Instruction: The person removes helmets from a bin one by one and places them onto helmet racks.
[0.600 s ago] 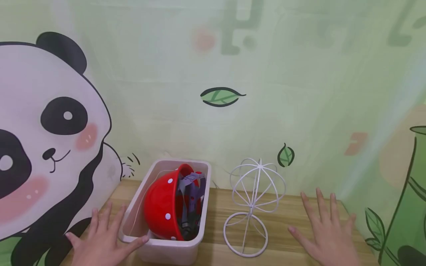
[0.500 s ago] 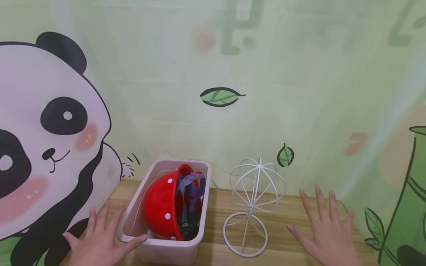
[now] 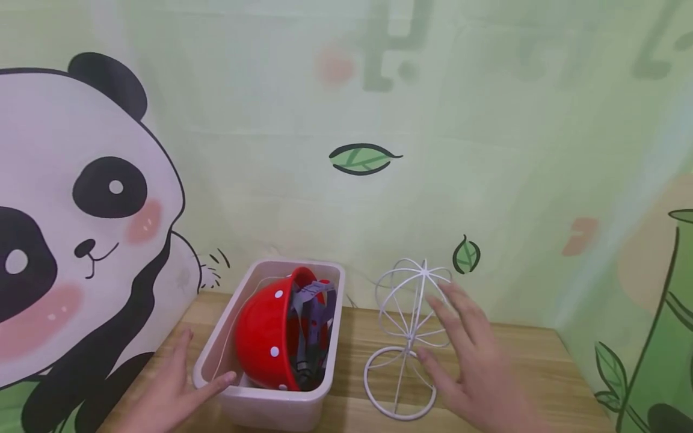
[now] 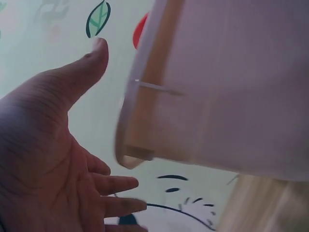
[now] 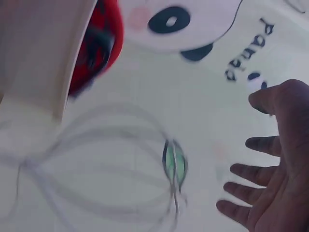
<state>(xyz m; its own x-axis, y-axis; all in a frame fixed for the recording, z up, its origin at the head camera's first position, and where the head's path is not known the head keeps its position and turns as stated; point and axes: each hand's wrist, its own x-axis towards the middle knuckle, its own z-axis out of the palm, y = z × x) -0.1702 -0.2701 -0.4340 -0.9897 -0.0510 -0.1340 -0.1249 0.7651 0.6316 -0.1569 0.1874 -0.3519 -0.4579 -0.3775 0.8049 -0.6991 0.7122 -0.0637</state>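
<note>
A red helmet with white dots (image 3: 263,337) lies on its side in a white plastic bin (image 3: 276,395), its dark inner straps (image 3: 313,325) facing right. Just left of the bin is my left hand (image 3: 170,388), fingers extended and thumb overlapping the near left rim in the head view. The left wrist view shows that palm beside the bin's wall (image 4: 231,96) with nothing in it. Right of the bin stands a white wire stand (image 3: 411,337) with a globe-shaped top and ring base. My right hand (image 3: 479,367) is at the stand's right side, fingers spread and holding nothing.
Bin and stand are on a wood-grain tabletop (image 3: 520,373). Close behind hangs a green backdrop (image 3: 271,198) printed with a panda and leaves. A thin cord (image 3: 351,300) shows behind the bin.
My right hand has swung left from the table's right side to the wire stand. My left hand has turned more edge-on beside the bin. The helmet and stand stay in place.
</note>
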